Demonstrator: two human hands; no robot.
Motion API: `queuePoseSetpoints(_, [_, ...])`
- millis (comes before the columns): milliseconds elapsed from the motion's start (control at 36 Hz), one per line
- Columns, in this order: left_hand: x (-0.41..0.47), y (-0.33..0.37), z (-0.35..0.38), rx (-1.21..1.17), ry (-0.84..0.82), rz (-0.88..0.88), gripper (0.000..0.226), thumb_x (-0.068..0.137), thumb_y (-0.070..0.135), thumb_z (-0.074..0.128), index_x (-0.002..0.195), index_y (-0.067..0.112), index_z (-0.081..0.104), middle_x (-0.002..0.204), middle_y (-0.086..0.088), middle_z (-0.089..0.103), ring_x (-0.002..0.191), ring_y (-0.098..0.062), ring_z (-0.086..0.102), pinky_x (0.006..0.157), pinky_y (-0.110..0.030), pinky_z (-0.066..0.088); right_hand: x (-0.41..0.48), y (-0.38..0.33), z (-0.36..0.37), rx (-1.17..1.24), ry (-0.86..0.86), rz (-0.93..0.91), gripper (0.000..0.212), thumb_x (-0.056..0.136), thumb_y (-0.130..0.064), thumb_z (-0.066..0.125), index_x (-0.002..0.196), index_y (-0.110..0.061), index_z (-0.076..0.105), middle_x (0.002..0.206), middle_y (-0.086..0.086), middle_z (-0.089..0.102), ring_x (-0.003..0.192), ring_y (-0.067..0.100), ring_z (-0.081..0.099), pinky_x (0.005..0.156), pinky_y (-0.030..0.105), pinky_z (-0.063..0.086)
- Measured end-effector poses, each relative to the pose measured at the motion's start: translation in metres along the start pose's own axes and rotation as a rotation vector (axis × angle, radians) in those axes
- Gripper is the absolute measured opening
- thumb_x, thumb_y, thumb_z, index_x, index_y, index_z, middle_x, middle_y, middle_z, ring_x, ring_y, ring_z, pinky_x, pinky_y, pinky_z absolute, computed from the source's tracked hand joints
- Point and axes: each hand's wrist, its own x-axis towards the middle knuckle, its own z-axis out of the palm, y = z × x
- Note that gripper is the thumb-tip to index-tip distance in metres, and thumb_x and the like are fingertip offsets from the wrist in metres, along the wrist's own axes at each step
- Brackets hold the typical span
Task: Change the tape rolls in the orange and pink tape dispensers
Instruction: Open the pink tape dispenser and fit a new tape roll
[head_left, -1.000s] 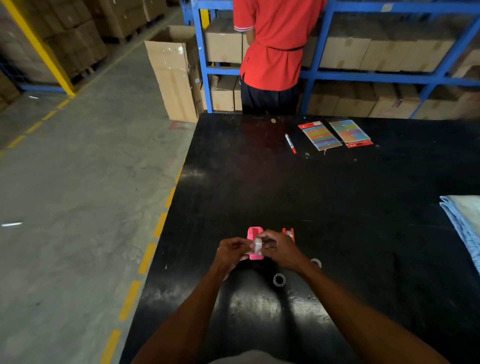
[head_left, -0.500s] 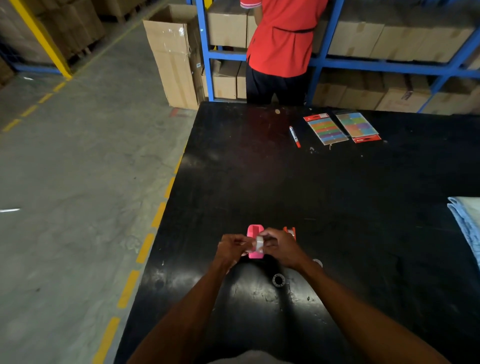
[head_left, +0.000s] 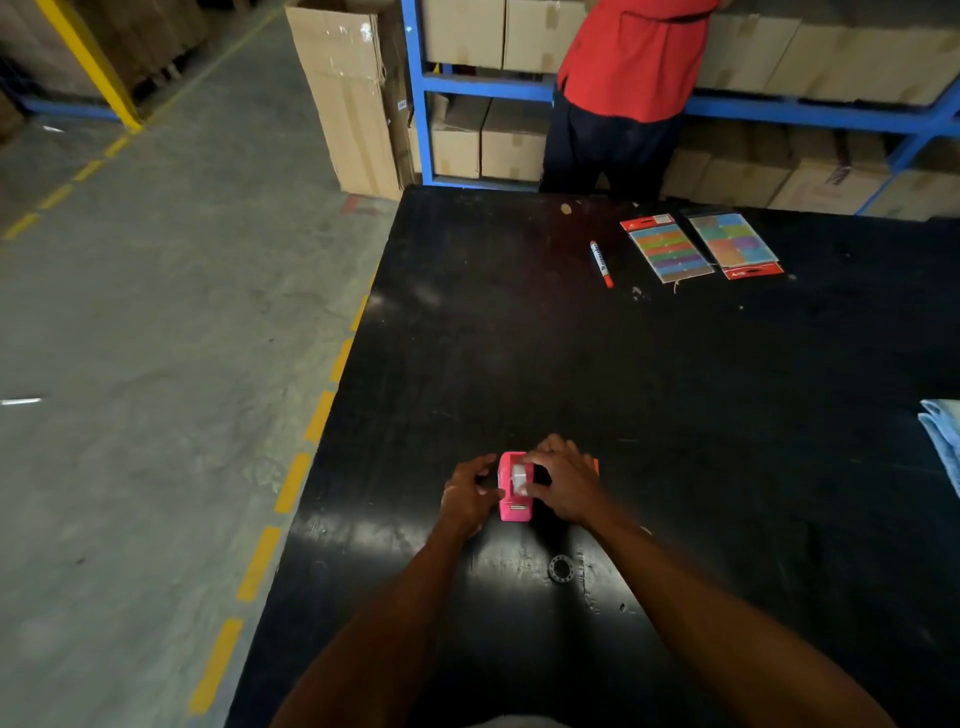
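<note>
The pink tape dispenser (head_left: 511, 512) stands on the black table (head_left: 675, 395) close in front of me. A white tape roll (head_left: 519, 475) sits in its top. My left hand (head_left: 467, 493) grips the dispenser's left side. My right hand (head_left: 563, 483) pinches the white roll from the right, fingers curled over it. Behind my right hand only a sliver of the orange tape dispenser (head_left: 595, 464) shows. An empty dark tape core (head_left: 561, 568) lies flat on the table just nearer to me, between my forearms.
A red-and-white marker (head_left: 601, 263) and two packs of coloured labels (head_left: 666, 248) lie at the far side. Blue cloth (head_left: 943, 441) hangs over the right edge. A person in a red shirt (head_left: 634, 57) stands at the blue shelving of cartons. The table's left edge drops to the concrete floor.
The white roll, held up between both hands before, now sits down in the pink dispenser. My left hand has shifted onto the dispenser's side. The head view has tilted downward.
</note>
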Motion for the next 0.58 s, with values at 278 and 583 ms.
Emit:
queuePoseSetpoints(278, [0.017,-0.007,0.004,-0.005,-0.05,0.061,0.061,0.074,0.007,0.079,0.131,0.012,0.058,0.123,-0.003,0.059,0.111,-0.011,0.057,0.082,0.004,0.04,0.01,0.001,0.004,-0.072,-0.003,-0.007,0.048,0.085,-0.046,0.067,0.13,-0.033,0.058,0.118,0.002,0.048,0.11,0.023,0.047,0.092,0.036,0.034])
queuePoseSetpoints(583, [0.034,-0.016,0.003,0.048,-0.151,0.076,0.058,0.069,0.015,0.086,0.122,0.015,0.064,0.115,0.003,0.061,0.099,0.004,0.056,0.082,0.003,0.04,0.019,0.0,0.006,-0.032,-0.063,-0.046,0.04,0.089,-0.031,0.065,0.127,-0.018,0.06,0.115,0.005,0.052,0.109,0.024,0.053,0.098,0.04,0.043])
